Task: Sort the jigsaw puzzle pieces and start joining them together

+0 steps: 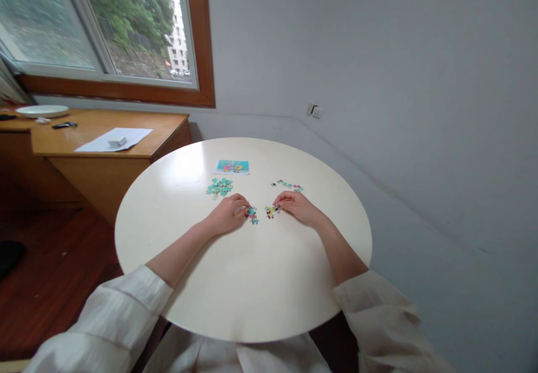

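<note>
My left hand rests on the table with its fingers curled and closed on the edge of a small joined cluster of blue and pink jigsaw puzzle pieces. Across a narrow gap, my right hand pinches a small jigsaw puzzle piece, partly covered by the fingertips. That piece is at the edge of a yellow cluster of puzzle pieces; whether they are joined I cannot tell. Both clusters lie flat.
The round white table holds a heap of turquoise puzzle pieces, a picture card behind it, and a loose row of pieces beyond my right hand. A wooden desk stands at the left, below a window.
</note>
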A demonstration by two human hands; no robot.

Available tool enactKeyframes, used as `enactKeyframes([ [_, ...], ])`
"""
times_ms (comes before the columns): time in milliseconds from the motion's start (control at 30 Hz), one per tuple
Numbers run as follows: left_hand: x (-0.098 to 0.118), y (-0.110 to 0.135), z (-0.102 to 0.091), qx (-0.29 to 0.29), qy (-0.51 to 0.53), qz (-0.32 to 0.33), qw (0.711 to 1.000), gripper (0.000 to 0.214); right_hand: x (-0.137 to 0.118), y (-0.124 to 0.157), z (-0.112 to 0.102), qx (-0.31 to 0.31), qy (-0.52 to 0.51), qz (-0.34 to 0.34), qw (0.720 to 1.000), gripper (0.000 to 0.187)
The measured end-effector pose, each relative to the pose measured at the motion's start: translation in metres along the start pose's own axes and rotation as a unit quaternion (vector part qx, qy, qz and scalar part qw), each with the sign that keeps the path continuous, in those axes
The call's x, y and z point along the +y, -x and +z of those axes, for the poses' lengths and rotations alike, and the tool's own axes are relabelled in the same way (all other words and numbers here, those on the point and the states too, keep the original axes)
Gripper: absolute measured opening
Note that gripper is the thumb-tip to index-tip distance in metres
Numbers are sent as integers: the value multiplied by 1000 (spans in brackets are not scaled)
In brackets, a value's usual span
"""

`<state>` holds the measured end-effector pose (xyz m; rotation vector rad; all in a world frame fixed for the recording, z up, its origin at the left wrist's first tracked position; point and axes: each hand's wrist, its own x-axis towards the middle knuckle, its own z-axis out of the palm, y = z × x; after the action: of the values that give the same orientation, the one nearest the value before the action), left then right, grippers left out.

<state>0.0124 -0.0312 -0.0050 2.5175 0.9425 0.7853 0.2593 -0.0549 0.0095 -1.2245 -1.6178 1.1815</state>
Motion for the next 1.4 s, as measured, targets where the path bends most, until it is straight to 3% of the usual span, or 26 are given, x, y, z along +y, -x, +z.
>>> enactKeyframes([
  [633, -2, 0, 2, 6, 2, 5, 1000, 26, -6, 5, 4, -25, -75, 51, 996, 36],
  [1000, 0, 1, 2, 11, 9, 6, 1000, 25, -4, 4, 1, -42, -18, 40, 998, 22],
  [1400, 3, 1, 0, 8, 5, 5, 1000, 26, -6, 5, 0, -28, -18, 45, 998, 30],
])
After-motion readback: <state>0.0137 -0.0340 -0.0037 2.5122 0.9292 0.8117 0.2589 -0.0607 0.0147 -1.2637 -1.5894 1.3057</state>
